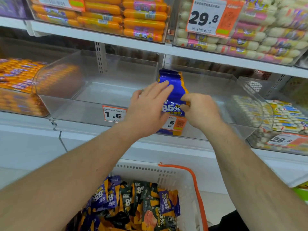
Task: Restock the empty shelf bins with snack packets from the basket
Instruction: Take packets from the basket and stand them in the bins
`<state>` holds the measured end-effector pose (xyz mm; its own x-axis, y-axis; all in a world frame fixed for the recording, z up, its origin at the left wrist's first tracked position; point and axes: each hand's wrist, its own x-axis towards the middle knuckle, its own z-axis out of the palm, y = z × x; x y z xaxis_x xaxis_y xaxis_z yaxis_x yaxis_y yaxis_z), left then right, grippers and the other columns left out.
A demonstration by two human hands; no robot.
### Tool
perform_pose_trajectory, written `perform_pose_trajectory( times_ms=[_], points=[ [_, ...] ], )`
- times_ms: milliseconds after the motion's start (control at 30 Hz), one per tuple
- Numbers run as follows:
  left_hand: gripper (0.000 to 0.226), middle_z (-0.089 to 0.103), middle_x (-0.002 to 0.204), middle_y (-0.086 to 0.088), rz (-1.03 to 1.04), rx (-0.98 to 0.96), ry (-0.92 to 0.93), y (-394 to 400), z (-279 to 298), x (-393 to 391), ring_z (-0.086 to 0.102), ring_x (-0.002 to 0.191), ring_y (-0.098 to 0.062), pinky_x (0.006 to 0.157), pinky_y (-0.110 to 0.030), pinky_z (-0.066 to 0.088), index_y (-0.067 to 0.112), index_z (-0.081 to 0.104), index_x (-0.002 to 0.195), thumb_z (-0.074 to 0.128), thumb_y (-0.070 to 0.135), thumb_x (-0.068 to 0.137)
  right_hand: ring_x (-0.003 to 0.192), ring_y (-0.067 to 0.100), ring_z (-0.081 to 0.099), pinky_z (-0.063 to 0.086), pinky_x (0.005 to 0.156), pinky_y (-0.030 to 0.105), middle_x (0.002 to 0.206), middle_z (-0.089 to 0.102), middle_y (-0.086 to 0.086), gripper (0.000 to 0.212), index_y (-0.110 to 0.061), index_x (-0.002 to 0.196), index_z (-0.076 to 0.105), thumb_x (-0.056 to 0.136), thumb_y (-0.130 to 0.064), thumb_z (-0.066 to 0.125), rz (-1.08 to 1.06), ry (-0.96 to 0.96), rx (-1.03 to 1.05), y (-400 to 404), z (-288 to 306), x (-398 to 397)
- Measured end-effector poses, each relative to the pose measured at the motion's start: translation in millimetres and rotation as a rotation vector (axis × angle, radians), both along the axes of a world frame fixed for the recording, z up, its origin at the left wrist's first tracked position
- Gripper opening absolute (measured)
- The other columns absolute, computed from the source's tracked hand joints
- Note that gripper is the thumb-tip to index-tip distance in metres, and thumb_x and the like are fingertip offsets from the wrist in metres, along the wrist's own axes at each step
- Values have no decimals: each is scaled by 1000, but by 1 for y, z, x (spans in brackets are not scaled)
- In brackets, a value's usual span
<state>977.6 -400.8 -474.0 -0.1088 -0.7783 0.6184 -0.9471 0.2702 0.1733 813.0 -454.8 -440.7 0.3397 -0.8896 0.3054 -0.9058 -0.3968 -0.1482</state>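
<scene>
Below our forearms sits the white basket point(168, 172) with its orange handle point(195, 182), heaped with purple and dark snack packets point(133, 202) marked 85%. Beyond it, both our hands reach up to the clear shelf bins. Our left hand point(148, 107) lies with straight fingers flat against the left side of a row of blue packets point(175, 90), which stand on edge along the left wall of the right-hand bin point(233, 100). Our right hand point(201, 109) pinches the front packet of that row between thumb and forefinger, just beside our left hand. Directly under our hands, a price tag point(175, 124) hangs on the front of that bin, partly covered by our left wrist. Left of our left hand, the neighbouring clear bin point(83, 90) holds no packets, and a tag reading 1.6 point(113, 114) is fixed on its front. Farther left of that hand lie orange sausage sticks point(18, 75). Right of our right hand, another bin holds pale sausages point(273, 117) above a tag reading 28.8 point(283, 140). Above our hands, the upper shelf carries orange sausages point(125, 17) and a large tag showing 29.8 point(206, 17).
</scene>
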Motion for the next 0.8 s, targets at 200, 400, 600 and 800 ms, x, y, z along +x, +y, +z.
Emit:
perform_pose_trajectory(
  times_ms=[200,400,600,800],
  points=[
    [88,3,164,2,115,247,-321,-10,-29,-17,1,151,-23,117,-52,9,20,0,156,50,55,92,97,29,57,45,80,35,97,58,3,10,-22,97,72,89,-22,67,-3,-118,32,1,-14,1],
    [87,-3,164,3,88,307,-237,-12,-15,-21,-5,150,-20,119,-49,3,18,-3,156,44,57,94,68,17,54,43,65,30,59,56,-10,24,-24,57,59,77,-21,73,-65,-602,169,-5,-9,-7],
    [77,10,163,-3,74,318,776,-31,13,-6,19,147,-18,108,-25,20,16,10,156,49,47,97,91,19,59,47,82,32,109,59,0,84,-11,133,52,84,-78,38,-378,-1364,1011,-64,0,4],
    [86,68,117,-3,89,656,1122,-74,17,-6,68,100,-25,95,-47,50,31,50,123,30,85,59,97,38,71,54,85,47,112,71,21,97,-11,121,68,82,-87,20,-182,-1403,1306,-73,-5,17]
  ],
)
